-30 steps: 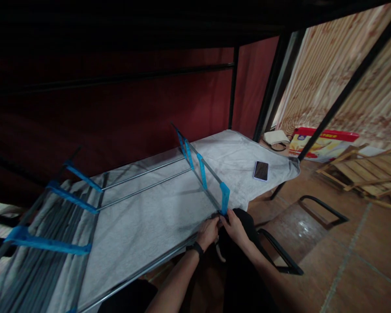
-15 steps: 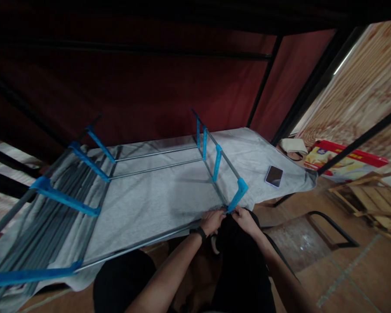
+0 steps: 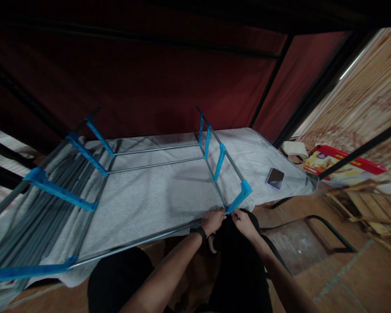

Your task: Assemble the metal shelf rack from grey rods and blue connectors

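Note:
A rack frame of grey metal tubes and blue plastic connectors lies across the cloth in front of me. At its near right corner, my left hand (image 3: 212, 222) is closed around the end of the front metal tube (image 3: 150, 238). My right hand (image 3: 244, 222) pinches the lower end of the near right blue plastic connector (image 3: 239, 199) from the other side. Both sets of fingers meet at this joint and partly hide it. A long tube (image 3: 233, 164) runs along the tops of the right-hand connectors. Two thin crossbars (image 3: 156, 167) join the far parts of the two sides.
Several loose grey tubes (image 3: 26, 221) lie on the grey cloth (image 3: 143, 191) at left. A phone (image 3: 275, 178) rests at right. Beyond are a red and yellow box (image 3: 342, 163), a wooden folding chair (image 3: 371, 208) and a metal-framed seat (image 3: 299, 243). Dark posts surround the bed-like surface.
The view has shifted slightly, and the near right connector leans a little further right. Both hands stay on the same corner joint.

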A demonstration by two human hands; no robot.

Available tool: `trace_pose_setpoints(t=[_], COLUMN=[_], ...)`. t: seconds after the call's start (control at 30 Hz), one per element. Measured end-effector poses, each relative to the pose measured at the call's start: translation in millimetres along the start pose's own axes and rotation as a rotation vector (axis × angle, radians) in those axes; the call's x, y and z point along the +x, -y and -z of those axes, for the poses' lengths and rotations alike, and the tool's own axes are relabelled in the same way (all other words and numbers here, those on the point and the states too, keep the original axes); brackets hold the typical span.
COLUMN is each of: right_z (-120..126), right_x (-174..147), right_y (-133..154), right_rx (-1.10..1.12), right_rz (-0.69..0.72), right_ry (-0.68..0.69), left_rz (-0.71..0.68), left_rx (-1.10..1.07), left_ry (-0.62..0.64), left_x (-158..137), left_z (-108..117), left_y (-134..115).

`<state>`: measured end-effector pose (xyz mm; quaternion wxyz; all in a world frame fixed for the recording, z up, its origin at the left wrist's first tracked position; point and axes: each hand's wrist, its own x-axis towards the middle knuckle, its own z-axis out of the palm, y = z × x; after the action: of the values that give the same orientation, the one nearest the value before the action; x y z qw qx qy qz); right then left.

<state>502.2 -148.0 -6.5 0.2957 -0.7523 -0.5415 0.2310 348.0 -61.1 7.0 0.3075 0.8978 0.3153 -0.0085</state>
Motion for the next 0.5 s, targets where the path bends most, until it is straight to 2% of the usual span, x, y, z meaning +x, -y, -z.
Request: trace_pose_setpoints(t=[0.3, 0.5], right_z=[-3, -9], right_x=[0, -2], right_y=[2, 14], right_rx=[0.005, -0.002], right_rz=[-0.011, -0.123], right_ry=[0.019, -0.070], left_rz=[0.021, 0.033], left_rx=[0.016, -0.019], left_ry=[0.035, 0.006], left_x=[3, 3], left_z=[-2, -7], left_y=[2, 3])
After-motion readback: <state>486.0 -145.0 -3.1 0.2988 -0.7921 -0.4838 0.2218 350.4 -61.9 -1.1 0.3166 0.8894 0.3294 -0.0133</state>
